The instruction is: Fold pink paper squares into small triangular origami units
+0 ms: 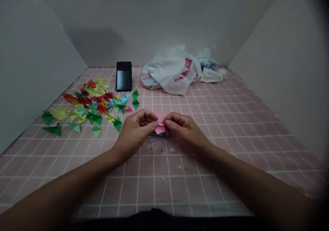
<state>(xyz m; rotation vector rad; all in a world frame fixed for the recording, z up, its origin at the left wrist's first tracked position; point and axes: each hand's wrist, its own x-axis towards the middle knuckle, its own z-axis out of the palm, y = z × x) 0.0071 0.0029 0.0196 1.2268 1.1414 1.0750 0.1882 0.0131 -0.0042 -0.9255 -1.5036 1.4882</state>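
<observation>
A small piece of pink origami paper (160,128), partly folded, is held between my two hands at the middle of the table. My left hand (137,128) pinches its left edge between thumb and fingers. On the right edge, the thumb and fingers of my right hand (183,128) are closed on it too. Beneath the hands lies a stack of coloured paper (156,135), with blue, yellow and purple edges showing; my fingers and the pink paper hide most of it.
Many folded paper pieces (94,102) in green, yellow, red and blue spread over the left side. Behind them a black phone (123,76) stands propped. A white plastic bag (172,70) lies at the back, near a crumpled blue-and-white bundle (208,64). Pale walls enclose the checked tablecloth (231,128).
</observation>
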